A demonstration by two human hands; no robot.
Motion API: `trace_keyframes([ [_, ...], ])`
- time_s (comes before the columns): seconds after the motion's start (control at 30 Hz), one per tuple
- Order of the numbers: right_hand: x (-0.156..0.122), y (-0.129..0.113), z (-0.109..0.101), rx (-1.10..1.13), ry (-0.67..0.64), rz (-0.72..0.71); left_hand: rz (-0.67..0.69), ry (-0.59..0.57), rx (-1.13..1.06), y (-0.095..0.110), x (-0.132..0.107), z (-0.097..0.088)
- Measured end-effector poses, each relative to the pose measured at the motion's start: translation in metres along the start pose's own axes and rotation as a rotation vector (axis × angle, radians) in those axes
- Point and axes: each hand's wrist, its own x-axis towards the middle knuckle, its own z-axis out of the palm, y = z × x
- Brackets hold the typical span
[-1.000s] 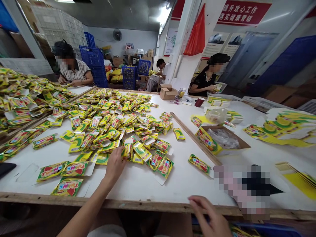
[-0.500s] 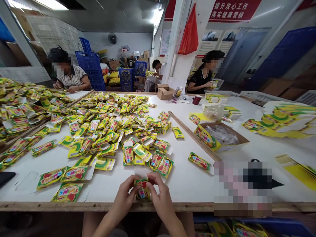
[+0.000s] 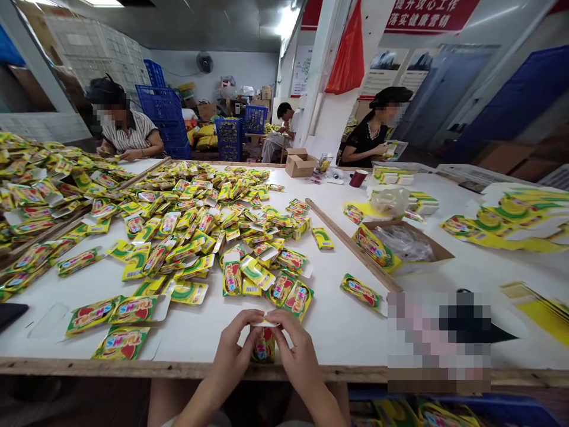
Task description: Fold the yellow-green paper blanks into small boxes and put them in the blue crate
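Note:
Near the table's front edge, a small yellow-green printed carton (image 3: 263,346) stands between my two hands. My left hand (image 3: 237,344) pinches its left side and the white top flap (image 3: 265,324). On the other side my right hand (image 3: 291,344) grips the carton's right edge, its fingertips also on the flap. The flap is folded over toward me. Just beyond my hands lie several like cartons (image 3: 281,287), and a few more (image 3: 122,343) rest to the left, some with white flaps sticking out.
A large heap of cartons (image 3: 191,219) covers the table's left and middle. A wooden strip (image 3: 351,243) divides the surface. To its right are an open box of clear plastic bags (image 3: 400,242) and flat carton sheets (image 3: 502,222). Co-workers (image 3: 127,130) sit across the table.
The carton's white flap stood upright before; now it is bent down over the top. My fingers have come together across it. The view has shifted slightly.

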Motion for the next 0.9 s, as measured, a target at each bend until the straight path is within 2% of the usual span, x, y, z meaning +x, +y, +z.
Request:
trace_keyframes([
  [0.07,-0.001,-0.003,-0.001,-0.001,-0.037,-0.026,0.010,-0.005,0.001,0.006,0.000,-0.003],
  [0.17,0.002,-0.007,0.001,-0.003,-0.011,-0.016,-0.005,0.015,-0.011,0.011,-0.001,-0.004],
  [0.43,0.012,-0.010,0.007,-0.100,0.072,0.064,-0.164,0.089,-0.092,0.013,0.008,0.001],
  [0.57,0.007,-0.005,0.006,-0.060,0.027,0.009,-0.070,0.071,-0.052,0.005,0.003,0.000],
  [0.63,0.002,-0.002,0.009,-0.031,0.005,-0.024,0.001,0.041,-0.017,0.001,-0.004,-0.001],
  [0.73,-0.003,-0.001,0.012,-0.018,0.010,-0.042,0.039,-0.011,0.032,-0.001,-0.010,-0.003],
  [0.8,-0.008,-0.003,-0.001,-0.058,0.066,-0.054,0.043,-0.025,0.065,-0.003,-0.008,-0.006],
  [0.83,-0.012,-0.004,-0.016,-0.099,0.111,-0.050,0.041,-0.003,0.092,-0.005,-0.004,-0.009],
  [0.9,-0.025,-0.005,-0.060,-0.232,0.206,-0.008,0.020,0.102,0.173,-0.012,0.010,-0.019],
])
